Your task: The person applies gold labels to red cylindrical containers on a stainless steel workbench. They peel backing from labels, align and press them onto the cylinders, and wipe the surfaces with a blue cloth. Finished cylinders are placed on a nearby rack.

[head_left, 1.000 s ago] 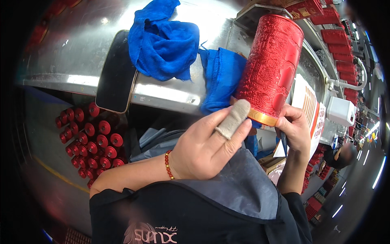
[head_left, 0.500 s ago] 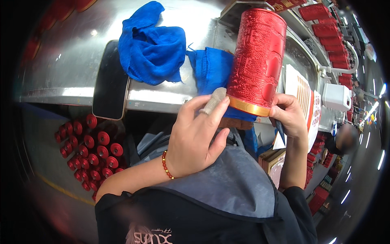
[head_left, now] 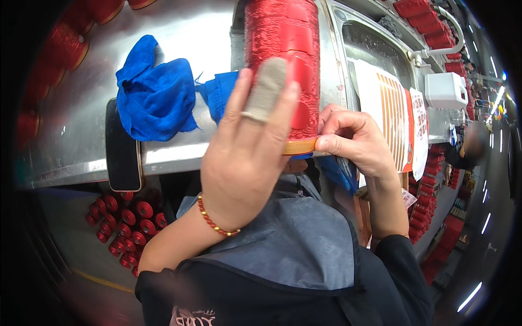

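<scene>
A red embossed cylinder (head_left: 302,60) with smooth raised patches stands over the bench's near edge, its gold rim band (head_left: 300,147) toward me. My right hand (head_left: 356,141) pinches that band at its right end between thumb and fingers. Across the cylinder's left side lies my left hand (head_left: 236,152), fingers stretched out and somewhat blurred. A beige cloth finger cover (head_left: 265,89) sits on one of its fingers. Left of the cylinder is a flat blue cloth (head_left: 216,96), partly behind my left hand. A crumpled blue cloth (head_left: 157,100) overlaps a dark phone (head_left: 122,155).
Several red cylinders stand on the metal bench (head_left: 179,27) at the far left (head_left: 68,46). More red pieces (head_left: 128,217) are stacked below its edge. To the right are printed sheets (head_left: 375,98), a sink (head_left: 370,46), a white tap (head_left: 454,38) and a white jug (head_left: 443,89).
My left hand has gone from beside the gold band up onto the cylinder's side. The cylinder has turned, bringing its smooth patches toward the middle. The whole view has shifted a little.
</scene>
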{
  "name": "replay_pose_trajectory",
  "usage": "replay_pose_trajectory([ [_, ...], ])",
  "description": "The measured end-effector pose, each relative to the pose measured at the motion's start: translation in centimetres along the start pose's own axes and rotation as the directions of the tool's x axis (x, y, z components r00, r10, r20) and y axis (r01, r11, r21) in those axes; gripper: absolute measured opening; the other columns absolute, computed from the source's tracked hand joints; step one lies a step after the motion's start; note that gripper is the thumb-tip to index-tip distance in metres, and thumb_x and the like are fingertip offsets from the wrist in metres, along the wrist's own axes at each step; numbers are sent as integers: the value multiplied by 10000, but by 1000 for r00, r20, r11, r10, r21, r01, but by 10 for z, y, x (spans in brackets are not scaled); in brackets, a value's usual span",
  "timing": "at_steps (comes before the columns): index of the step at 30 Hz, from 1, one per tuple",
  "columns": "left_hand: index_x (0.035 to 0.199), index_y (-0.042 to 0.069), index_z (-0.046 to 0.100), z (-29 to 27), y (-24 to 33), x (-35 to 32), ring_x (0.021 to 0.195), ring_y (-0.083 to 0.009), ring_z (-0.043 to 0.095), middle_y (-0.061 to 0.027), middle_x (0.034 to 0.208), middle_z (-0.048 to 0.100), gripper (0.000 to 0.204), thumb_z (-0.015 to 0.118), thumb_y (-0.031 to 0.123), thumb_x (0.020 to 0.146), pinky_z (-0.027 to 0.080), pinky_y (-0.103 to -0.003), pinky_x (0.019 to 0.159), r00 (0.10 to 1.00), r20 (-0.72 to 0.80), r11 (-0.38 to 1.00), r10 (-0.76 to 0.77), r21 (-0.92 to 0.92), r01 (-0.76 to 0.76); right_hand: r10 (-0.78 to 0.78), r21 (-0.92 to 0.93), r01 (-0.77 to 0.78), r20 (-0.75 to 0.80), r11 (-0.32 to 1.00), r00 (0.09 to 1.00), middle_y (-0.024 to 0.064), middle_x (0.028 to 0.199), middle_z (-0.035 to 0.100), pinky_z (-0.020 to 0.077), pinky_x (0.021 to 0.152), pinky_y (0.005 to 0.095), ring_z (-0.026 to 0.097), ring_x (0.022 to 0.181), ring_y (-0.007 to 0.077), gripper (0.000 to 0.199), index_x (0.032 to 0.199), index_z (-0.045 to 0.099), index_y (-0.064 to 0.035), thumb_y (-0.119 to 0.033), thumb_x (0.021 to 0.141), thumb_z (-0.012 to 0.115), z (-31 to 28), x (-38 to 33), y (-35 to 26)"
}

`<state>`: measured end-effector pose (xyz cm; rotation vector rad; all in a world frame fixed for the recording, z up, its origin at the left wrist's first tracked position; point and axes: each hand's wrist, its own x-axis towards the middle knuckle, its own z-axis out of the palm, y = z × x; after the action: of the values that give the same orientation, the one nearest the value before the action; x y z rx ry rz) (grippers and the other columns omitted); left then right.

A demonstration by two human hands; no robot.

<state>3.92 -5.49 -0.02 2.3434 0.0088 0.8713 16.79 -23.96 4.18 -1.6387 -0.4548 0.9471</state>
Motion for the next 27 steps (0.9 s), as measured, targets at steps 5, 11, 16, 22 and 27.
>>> replay_pose_trajectory([
  [5,1546,-42,418,-4,-6,-8,1396,-415,520,-274,1526,500,812,800,31,833,428,-432,1137,994,35,984,-103,-145,107,92,-41,-90,32,995,995,55,946,643,452,698,230,575,784,74,167,790,683,-14,-76,872,814,-9,-5,-9],
  [11,1563,-54,376,-5,-20,-22,1306,-393,585,-282,1492,522,767,751,127,919,458,-412,1086,981,113,966,-155,-191,174,122,-51,-120,33,991,992,42,944,641,433,682,211,571,774,57,156,809,687,-9,-75,879,810,-13,-4,-6],
  [16,1555,-68,372,-14,-17,-24,1361,-421,520,-282,1527,481,827,789,201,894,398,-441,1135,967,175,943,-187,-243,226,119,-44,-117,34,992,992,44,939,641,428,672,212,567,767,57,152,806,683,-8,-69,881,800,-11,-2,-5],
  [22,1571,-82,321,-19,-12,-17,1474,-390,390,-275,1600,378,799,663,360,999,312,-451,1204,978,151,915,-142,-357,189,-21,-75,24,40,997,999,61,928,644,411,661,216,555,753,68,179,783,662,-15,-84,867,803,-10,-14,-27],
  [27,1580,-94,294,-14,-4,-1,1531,-345,314,-249,1649,319,612,469,239,1098,204,-412,1247,966,197,933,-169,-283,221,-46,-89,48,25,995,999,65,924,647,402,657,219,551,752,78,167,784,661,-15,-73,858,799,-11,-17,-29],
])
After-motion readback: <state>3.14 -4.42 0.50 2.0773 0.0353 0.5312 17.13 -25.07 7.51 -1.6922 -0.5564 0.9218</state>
